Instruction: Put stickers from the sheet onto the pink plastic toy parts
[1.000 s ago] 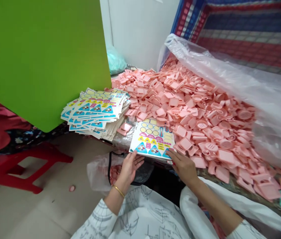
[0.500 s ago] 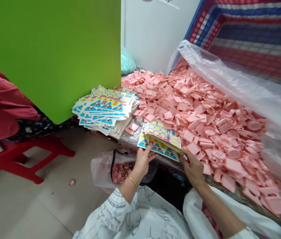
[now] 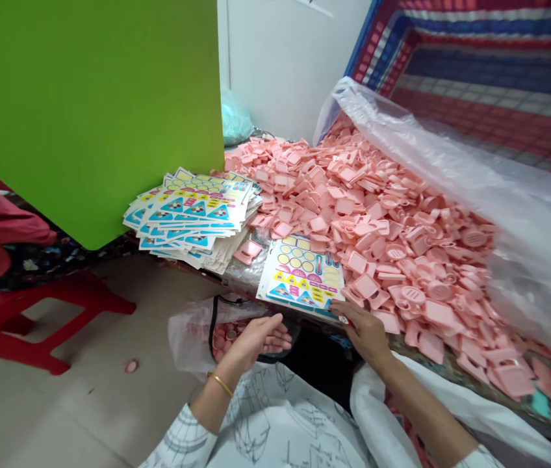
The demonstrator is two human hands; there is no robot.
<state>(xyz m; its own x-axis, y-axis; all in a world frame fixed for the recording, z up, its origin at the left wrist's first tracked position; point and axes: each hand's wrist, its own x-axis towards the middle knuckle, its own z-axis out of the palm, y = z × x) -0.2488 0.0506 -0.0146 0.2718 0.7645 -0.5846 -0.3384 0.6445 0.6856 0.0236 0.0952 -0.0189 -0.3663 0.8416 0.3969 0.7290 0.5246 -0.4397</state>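
Observation:
A printed sticker sheet (image 3: 299, 270) with yellow circles and blue triangles lies flat at the table's front edge. My right hand (image 3: 366, 331) touches its lower right corner, fingers bent together. A small red-and-white thing (image 3: 344, 319) shows at those fingers; its kind is unclear. Below the sheet, my left hand (image 3: 258, 338) hovers apart from it, palm turned inward, fingers stretched out and holding nothing. A fanned stack of similar sheets (image 3: 192, 214) rests to the left. Between stack and sheet lies a single pink plastic piece (image 3: 247, 251).
A large heap of pink plastic pieces (image 3: 377, 221) spreads behind and right, partly under clear plastic (image 3: 431, 140). A green panel (image 3: 95, 110) stands at left. Below are a bag of pink pieces (image 3: 224, 335) and a red stool (image 3: 56, 305). A striped basket (image 3: 490, 84) leans behind.
The raised upper sheet now lies flat on the table. My left hand has let go of the sheet's lower edge and moved down and left. My right hand stays at the corner.

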